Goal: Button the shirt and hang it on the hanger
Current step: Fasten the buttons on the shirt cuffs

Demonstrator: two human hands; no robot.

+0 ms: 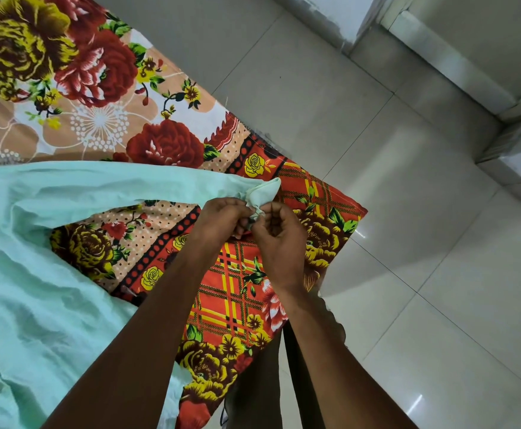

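1. Mint-green shirt (36,289) lies spread on a bed (284,289) covered in a floral sheet, its sleeve (114,187) stretching rightward toward the bed's corner.
2. Left hand (225,218) and right hand (279,239) both pinch the bunched cuff (260,195); the step looks like buttoning it.
3. Next move likely calls for pushing the button through its hole.
4. No hanger is in view.

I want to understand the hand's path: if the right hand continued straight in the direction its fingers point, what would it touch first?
The right hand points up-left at the sleeve cuff it already pinches; just past that, probably the left hand.
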